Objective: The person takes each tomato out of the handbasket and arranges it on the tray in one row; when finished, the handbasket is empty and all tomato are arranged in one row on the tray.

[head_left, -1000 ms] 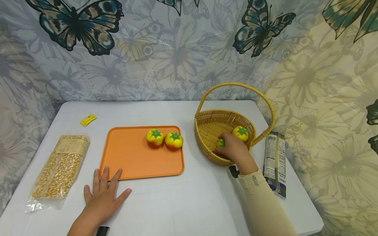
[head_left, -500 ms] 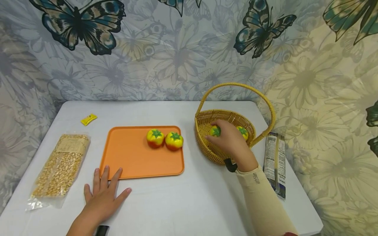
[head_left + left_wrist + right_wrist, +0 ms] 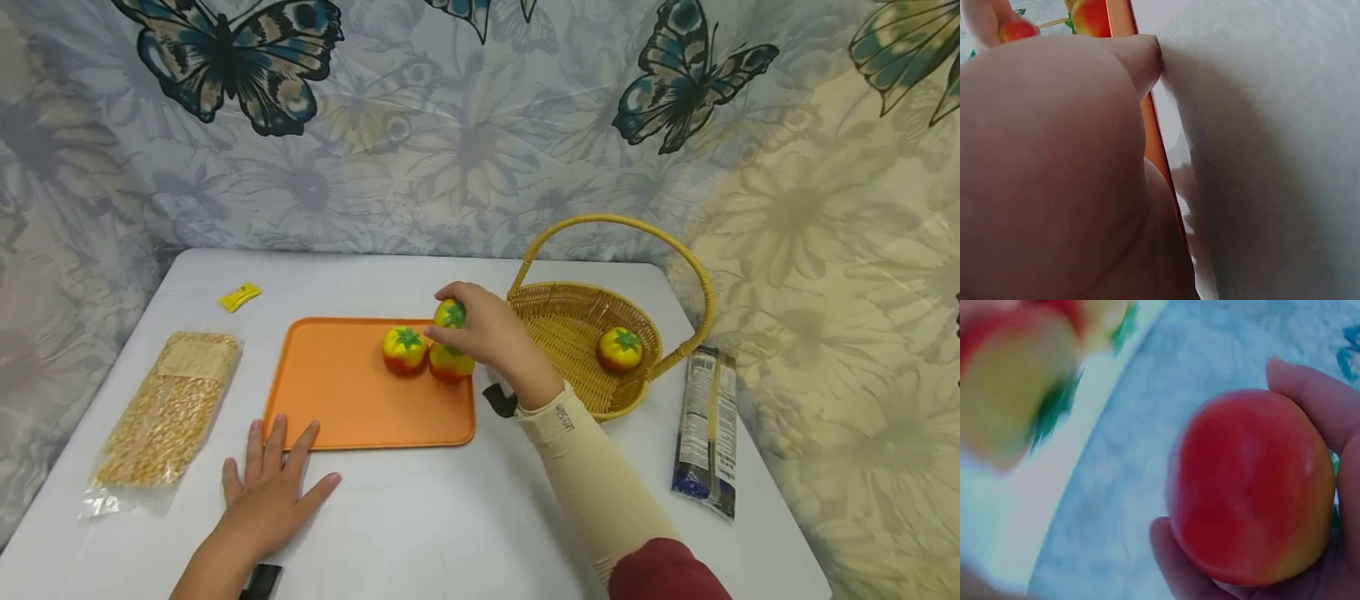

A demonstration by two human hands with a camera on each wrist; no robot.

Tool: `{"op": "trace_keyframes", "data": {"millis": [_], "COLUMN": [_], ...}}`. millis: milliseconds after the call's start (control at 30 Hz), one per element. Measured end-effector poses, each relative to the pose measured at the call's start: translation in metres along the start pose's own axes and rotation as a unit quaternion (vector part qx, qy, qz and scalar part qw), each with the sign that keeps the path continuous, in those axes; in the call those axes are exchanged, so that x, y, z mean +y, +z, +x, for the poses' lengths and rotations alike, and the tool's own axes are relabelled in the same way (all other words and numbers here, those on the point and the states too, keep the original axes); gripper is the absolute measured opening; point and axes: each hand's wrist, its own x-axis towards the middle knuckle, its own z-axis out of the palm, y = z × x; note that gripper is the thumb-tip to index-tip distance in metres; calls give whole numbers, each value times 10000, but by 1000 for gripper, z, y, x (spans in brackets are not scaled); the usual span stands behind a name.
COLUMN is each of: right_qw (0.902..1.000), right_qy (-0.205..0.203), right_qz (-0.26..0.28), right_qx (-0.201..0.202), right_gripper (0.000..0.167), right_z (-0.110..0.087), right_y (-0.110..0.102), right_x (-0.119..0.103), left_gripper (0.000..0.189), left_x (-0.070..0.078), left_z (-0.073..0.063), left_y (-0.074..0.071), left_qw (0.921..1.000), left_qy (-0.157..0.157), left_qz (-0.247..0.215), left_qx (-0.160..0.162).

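At the far right corner of the orange tray, the right hand gripped a tomato-like fruit, partly hiding it and another beside a third; the left hand lay spread-fingered at its near left; the basket, right, held a fourth

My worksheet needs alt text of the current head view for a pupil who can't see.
A right hand holds a yellow fruit near two others lying on an orange tray; a spread left hand lies at its near edge; a basket holds one more.
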Motion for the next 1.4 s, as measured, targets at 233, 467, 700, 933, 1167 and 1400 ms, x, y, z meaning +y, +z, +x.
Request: {"op": "trace_keyframes", "data": {"millis": [233,467,700,933,1167,1400], "right_qw": [9975,9970,9922,9816,9690,9541], "right_qy": [-450,-509,-572,-625,-701,-665], "right_qz": [423,117,-888,-1633,-2221,-2843], "right_qx": [-358,-565,-657,-764,-823,-671], "right_gripper": [58,55,54,56,61,68], "right_z": [45,75,81,79,78,75], "right_y": [47,88,113,130,139,144], "right_x": [-29,-46,-53,-53,-53,-56], "left_gripper": [96,99,98,98,96,96], "left_x": [4,8,10,9,6,3], "left_z": [4,5,4,3,2,2], "left_y": [-2,-3,-3,-4,-6,-5], "left_qw": [10000,9999,9999,10000,10000,9999], "left_qy": [-3,-74,-49,-44,-81,-134], "left_qz": [41,33,107,71,50,81], "left_qx": [-15,-129,-65,-41,-16,4]}}
